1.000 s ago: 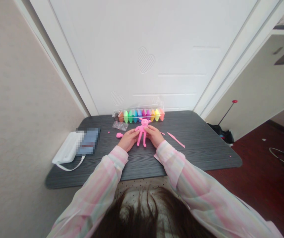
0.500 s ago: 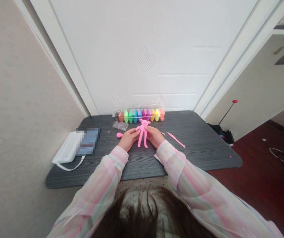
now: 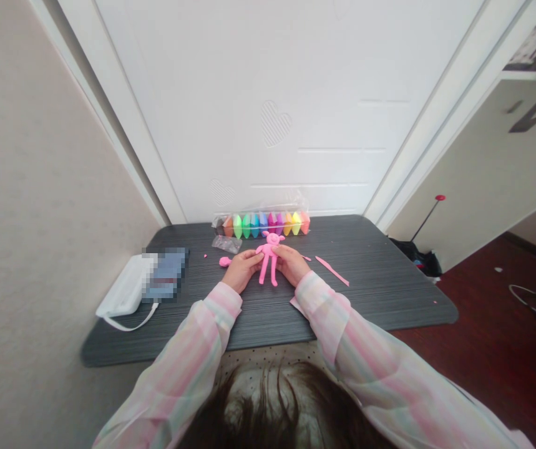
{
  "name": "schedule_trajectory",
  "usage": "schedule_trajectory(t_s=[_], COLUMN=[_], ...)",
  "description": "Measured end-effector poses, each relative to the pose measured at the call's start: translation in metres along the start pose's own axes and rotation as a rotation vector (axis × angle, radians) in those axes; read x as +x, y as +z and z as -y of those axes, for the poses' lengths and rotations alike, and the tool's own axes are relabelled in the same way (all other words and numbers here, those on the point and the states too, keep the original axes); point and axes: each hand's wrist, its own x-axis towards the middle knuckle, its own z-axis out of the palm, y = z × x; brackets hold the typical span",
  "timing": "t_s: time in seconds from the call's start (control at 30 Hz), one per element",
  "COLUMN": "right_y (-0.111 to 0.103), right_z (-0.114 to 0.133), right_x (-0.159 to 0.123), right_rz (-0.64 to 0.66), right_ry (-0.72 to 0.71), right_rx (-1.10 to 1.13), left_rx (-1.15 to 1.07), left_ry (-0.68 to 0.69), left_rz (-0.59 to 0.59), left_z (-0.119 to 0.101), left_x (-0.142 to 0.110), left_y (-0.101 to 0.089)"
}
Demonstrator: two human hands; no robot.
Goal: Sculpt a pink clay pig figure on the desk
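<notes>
A pink clay figure (image 3: 268,254) with a round head, two ears, arms and two long legs is held upright between my hands. My left hand (image 3: 243,269) pinches it at the arm on the left side. On the other side, the fingers of my right hand (image 3: 292,264) close on its body and arm. Just left of my left hand lies a lump of pink clay (image 3: 224,262). To the right of my right hand rests a long pink modelling tool (image 3: 332,270), with a smaller pink piece (image 3: 306,258) partly beside the fingers.
Along the back of the dark table (image 3: 370,299) stands a row of coloured clay packs (image 3: 268,224) in clear plastic. A crumpled clear wrapper (image 3: 227,244) lies before it. At the left are a white device (image 3: 127,284) with a cable and a blurred blue item (image 3: 167,274).
The whole view has shifted slightly, so the table sits a little lower in the picture. Both hands keep their hold on the pink clay figure, with its pose nearly the same.
</notes>
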Motion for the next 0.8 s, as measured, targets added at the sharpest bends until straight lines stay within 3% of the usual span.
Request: schedule_trajectory(t_s=[0.8], right_y=[-0.005], right_z=[-0.011], right_x=[0.004], right_rz=[-0.007], right_ry=[-0.1], right_rx=[-0.209], left_rx=[0.13], left_ry=[0.052], left_rz=[0.013], left_z=[0.003], left_x=[0.0], left_y=[-0.002])
